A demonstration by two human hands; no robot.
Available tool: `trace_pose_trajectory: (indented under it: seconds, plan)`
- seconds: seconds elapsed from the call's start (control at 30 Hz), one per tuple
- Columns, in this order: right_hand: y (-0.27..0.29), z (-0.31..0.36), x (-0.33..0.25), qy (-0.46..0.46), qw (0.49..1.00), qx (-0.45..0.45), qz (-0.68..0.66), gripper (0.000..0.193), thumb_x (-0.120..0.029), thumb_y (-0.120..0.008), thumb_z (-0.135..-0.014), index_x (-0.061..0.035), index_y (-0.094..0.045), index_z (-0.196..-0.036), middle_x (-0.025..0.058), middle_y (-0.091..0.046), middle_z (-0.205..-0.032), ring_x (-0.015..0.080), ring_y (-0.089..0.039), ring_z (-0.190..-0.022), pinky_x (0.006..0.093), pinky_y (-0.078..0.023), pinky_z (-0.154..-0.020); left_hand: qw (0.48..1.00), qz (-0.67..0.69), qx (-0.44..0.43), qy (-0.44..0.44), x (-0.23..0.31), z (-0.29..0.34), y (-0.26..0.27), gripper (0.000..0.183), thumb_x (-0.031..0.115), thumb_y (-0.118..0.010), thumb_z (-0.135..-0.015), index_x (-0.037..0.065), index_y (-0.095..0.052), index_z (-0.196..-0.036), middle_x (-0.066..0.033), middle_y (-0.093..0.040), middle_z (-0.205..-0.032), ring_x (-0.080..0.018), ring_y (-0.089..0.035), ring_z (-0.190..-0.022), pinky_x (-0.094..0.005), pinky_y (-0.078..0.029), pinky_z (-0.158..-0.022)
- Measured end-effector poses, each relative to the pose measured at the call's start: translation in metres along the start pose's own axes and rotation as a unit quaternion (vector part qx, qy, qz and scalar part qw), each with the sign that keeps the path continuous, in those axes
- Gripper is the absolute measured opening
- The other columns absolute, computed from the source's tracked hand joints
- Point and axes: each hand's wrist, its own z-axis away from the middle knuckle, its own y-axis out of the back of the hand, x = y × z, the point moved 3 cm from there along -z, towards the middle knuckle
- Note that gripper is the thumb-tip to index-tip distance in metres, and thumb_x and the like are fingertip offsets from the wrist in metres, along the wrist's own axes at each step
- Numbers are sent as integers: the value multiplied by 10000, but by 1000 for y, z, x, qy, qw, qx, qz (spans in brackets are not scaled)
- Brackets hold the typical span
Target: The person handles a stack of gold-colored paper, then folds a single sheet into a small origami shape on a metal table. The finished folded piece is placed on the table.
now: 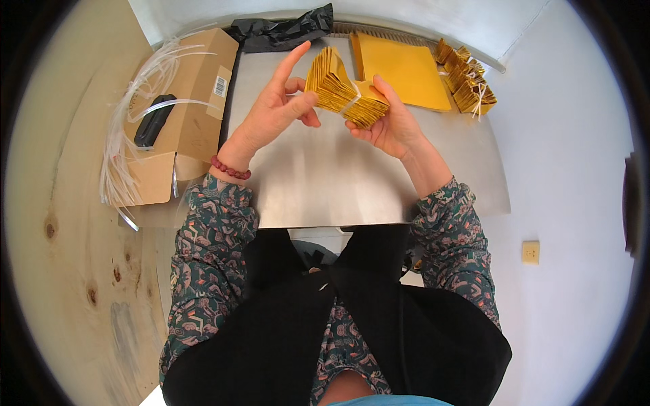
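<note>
A thick bundle of folded gold paper (332,88) is held above the metal table, with a pale, thin tie around its middle. My right hand (391,125) grips the bundle's right end, the thumb on top and the fingers underneath. Beside the left end is my left hand (277,108), its index finger stretched out and the other fingers apart. The left thumb tip comes close to the paper edges; whether it touches them I cannot tell. On the table behind the bundle lies a stack of flat gold paper sheets (403,71).
Several tied gold paper bundles (467,81) lie at the far right. At left, a cardboard box (193,132) carries loose clear plastic strips (125,135) and a black handheld object (154,122). A crumpled black plastic bag (281,30) lies at the back of the metal table (325,176).
</note>
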Motion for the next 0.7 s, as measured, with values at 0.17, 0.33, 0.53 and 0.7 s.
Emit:
trace_pose_trajectory:
  seconds: [0.17,0.33,0.53,0.7]
  plan:
    - [10,-17,16,-51,998,-17,-42,624,-627,-495,-1093,-79,-617,-1366,124,-761,-1089,268,-768,-823,373,-680,-712,998,-41,-2,37,-1,3,0,915,159,-779,-1002,248,-236,-1733,-105,-721,-1184,-88,-695,-700,-247,-590,-660]
    - [14,-17,34,-76,989,-107,-74,622,-630,-441,-1112,-110,-603,-1411,117,-758,-1105,265,-767,-858,373,-670,-756,995,-87,38,25,-8,5,2,883,193,-802,-993,219,-292,-1713,-105,-725,-1194,-89,-697,-736,-257,-590,-664]
    - [-4,-16,46,-2,970,-203,-137,595,-596,-405,-1142,-139,-547,-1495,94,-680,-1365,224,-680,-1194,397,-557,-1047,977,64,202,-27,-26,-1,-23,657,187,-766,-1012,21,-451,-1565,-83,-715,-1224,-132,-700,-1038,-314,-589,-889]
    - [-12,-12,59,7,987,-151,-48,483,-461,-456,-1167,-121,-547,-1499,53,-647,-1411,198,-638,-1250,389,-547,-1055,985,-39,165,31,-20,7,-47,497,182,-752,-1003,-9,-599,-1435,-90,-699,-1345,-154,-666,-1191,-333,-543,-1031]
